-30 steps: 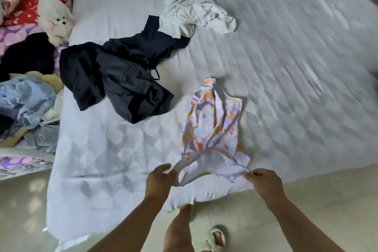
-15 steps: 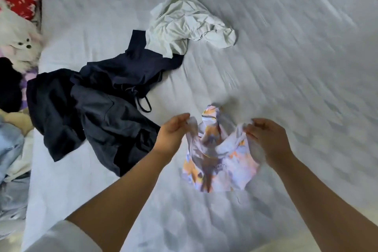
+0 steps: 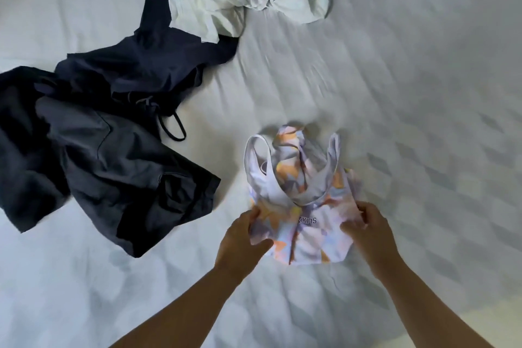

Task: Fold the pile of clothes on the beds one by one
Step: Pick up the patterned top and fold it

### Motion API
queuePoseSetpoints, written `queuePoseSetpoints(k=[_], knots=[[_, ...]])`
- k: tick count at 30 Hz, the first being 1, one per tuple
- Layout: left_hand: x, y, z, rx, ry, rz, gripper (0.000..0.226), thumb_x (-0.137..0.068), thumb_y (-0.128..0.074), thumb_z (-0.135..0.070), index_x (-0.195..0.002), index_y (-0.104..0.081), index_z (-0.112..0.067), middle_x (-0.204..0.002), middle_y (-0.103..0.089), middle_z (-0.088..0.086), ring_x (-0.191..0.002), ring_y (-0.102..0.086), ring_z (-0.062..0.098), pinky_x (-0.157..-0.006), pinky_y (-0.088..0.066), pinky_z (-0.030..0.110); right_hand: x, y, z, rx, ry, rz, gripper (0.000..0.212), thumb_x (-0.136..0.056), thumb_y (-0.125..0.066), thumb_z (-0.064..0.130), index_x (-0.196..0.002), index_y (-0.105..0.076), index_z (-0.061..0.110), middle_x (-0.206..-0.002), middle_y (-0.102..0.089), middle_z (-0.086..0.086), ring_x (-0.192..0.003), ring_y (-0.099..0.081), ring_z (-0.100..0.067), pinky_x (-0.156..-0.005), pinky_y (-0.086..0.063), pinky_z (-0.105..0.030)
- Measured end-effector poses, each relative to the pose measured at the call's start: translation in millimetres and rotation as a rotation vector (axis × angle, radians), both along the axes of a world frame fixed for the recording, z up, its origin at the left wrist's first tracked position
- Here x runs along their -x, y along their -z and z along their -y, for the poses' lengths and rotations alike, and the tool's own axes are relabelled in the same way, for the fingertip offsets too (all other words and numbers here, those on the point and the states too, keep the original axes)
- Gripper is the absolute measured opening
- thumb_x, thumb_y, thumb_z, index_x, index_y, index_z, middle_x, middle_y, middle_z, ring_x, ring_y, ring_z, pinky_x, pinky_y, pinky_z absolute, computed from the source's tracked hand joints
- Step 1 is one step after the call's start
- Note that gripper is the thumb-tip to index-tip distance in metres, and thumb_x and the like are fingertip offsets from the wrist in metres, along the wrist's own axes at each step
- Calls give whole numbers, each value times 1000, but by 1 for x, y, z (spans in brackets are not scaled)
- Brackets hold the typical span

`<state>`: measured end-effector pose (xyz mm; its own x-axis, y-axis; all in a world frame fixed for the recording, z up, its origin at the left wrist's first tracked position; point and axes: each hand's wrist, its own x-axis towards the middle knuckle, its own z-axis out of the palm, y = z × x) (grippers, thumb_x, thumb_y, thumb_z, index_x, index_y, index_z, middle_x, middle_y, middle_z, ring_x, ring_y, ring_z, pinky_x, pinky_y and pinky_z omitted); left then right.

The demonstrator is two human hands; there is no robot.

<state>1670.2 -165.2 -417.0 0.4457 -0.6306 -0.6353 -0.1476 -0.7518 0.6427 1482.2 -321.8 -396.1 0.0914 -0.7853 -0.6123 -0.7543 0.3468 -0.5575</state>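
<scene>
Now, patterned top [image 3: 303,206] lengthwise, straps away (hands [image 3: 243,237] gripping sides)

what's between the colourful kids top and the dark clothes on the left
Only bare white bedsheet lies between the colourful top and the dark clothes, as the head view shows.
</scene>
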Motion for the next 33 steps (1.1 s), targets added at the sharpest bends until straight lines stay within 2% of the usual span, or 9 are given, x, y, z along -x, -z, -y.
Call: queuePoseSetpoints(k=[4,8,13,15,17,20,23,28,33], knots=[[5,-4,2,-97,-49,245,31,-76,-72,-40,-101,-63,-25,-92,-63,-8,-89,-58,16,-81,-48,34,7,-5,-6,11,-250,95,15,-64,-74,-4,-71,-62,-9,-85,-58,-14,-78,-57,-23,-66,-42,-22],[8,-3,-1,-45,-52,301,17,-82,-71,-35,-80,-68,-19,-90,-61,-5,-91,-51,19,-83,-44,35,13,-17,-11,-1,-272,233,45,-74,-59,-17,-95,-63,22,-102,-59,9,-79,-57,14,-66,-39,0],[8,-5,-8,50,-312,88,18,-85,-66,-16,-72,-60,-26,-78,-62,-9,-73,-54,14,-56,-39,8,12,-13,-7,-9,-442,192,42,-80,-54,-8,-113,-59,18,-93,-70,1,-86,-63,-12,-78,-50,-20],[14,-3,-10,32,-359,19,12,-82,-69,-20,-78,-60,-26,-80,-64,-9,-71,-58,12,-53,-40,9,7,-5,-3,57,-570,82,50,-84,-54,1,-131,-49,17,-108,-66,-3,-102,-60,-25,-91,-47,-36],[19,1,-10,-23,-344,37,14,-77,-73,-25,-78,-60,-27,-78,-64,-12,-71,-60,11,-56,-42,18,3,1,-1,115,-637,-126,64,-86,-51,10,-146,-31,22,-118,-58,-5,-113,-54,-28,-95,-41,-36],[27,11,-6,-126,-218,182,23,-78,-71,-29,-62,-54,-24,-60,-56,-11,-57,-51,8,-48,-32,22,5,7,-4,119,-668,-210,67,-76,-44,30,-142,-34,23,-114,-60,-8,-112,-52,-29,-94,-38,-36],[23,13,-4,-113,-256,152,17,-82,-65,-20,-66,-60,-20,-61,-60,-4,-60,-55,17,-51,-40,24,19,10,-6,86,-481,20,56,-80,-58,12,-133,-45,21,-109,-64,-5,-104,-59,-29,-94,-45,-41],[7,-1,-15,215,-640,-216,14,-91,-57,-6,-80,-50,-8,-61,-69,3,-49,-63,14,-44,-46,19,57,12,6,95,67,289,54,-76,-64,-13,-121,-59,16,-100,-70,-7,-91,-64,-22,-83,-52,-37],[-7,-7,-38,276,-636,-244,13,-95,-53,-8,-83,-48,-8,-61,-69,2,-54,-67,17,-50,-53,22,82,14,9,37,221,334,43,-79,-61,-14,-106,-64,19,-65,-71,8,-60,-64,1,-57,-46,-6]])
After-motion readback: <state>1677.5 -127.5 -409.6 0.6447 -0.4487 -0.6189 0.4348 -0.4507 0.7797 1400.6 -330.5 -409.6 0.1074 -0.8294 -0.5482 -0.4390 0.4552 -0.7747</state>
